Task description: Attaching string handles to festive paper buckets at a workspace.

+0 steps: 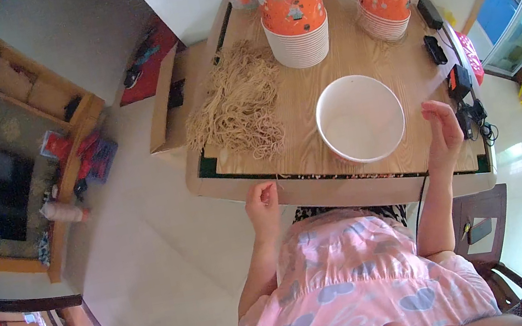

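Left hand [264, 203]: fingers curled in, thumb and fingertips close together; a thin strand seems to show by the fingertips, but too small to tell whether it is pinched, so can't call the grip; right hand [444, 131]: fingers bent toward the thumb, no clear object between them, view too coarse to say whether the tips meet; neither hand touches the white tub [361, 119].

Left forearm comes up from the lower edge, hand at the front edge of the table [360, 51], just below the strand pile [237, 101]; right forearm rises along the table's right front corner, hand raised just right of the tub, fingers turned inward.

White tub stands mouth up near the front of the table, between the hands and to the right of the pile; tan strands lie loose and tangled on the left side, a few ends near the front edge; behind the tub, a tall stack of orange-and-green paper tubs [293, 10], nested bottoms up; a shorter stack [384, 1] to its right, looks wrapped in clear plastic; more stacks at the back, cut off by the upper edge; along the right edge, a black box [429, 13], an orange-and-black box [458, 81] and black cables [476, 118]; cardboard box [163, 117] open beside the table's left side.
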`<move>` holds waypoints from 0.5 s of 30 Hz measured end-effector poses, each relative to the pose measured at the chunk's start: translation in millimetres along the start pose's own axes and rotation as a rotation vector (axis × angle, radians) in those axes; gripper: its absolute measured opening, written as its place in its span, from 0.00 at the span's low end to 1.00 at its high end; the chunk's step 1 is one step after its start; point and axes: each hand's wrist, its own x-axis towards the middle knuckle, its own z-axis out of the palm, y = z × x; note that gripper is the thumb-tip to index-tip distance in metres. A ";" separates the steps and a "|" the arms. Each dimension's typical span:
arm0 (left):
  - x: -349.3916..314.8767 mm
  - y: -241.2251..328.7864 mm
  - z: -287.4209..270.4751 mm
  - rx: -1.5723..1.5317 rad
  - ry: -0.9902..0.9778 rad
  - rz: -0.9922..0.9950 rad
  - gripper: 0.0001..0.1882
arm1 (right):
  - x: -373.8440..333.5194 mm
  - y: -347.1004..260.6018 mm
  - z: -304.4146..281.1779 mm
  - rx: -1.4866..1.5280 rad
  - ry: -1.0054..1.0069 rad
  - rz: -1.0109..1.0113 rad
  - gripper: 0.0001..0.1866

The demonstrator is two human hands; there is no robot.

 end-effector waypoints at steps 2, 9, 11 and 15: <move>-4.2 -11.1 -3.1 0.052 -0.004 -0.046 0.07 | -8.7 -13.9 -9.0 -0.006 -0.147 -0.015 0.06; 15.3 -26.1 18.4 0.309 -0.003 0.080 0.10 | -20.2 -46.1 -5.2 0.111 -0.209 -0.009 0.06; 36.4 -26.1 8.2 0.025 -0.096 -0.112 0.07 | -21.9 -52.0 3.7 0.092 -0.237 -0.005 0.06; 83.8 51.5 -42.4 -0.289 0.064 0.042 0.02 | -29.0 -62.8 10.5 0.113 -0.296 -0.010 0.06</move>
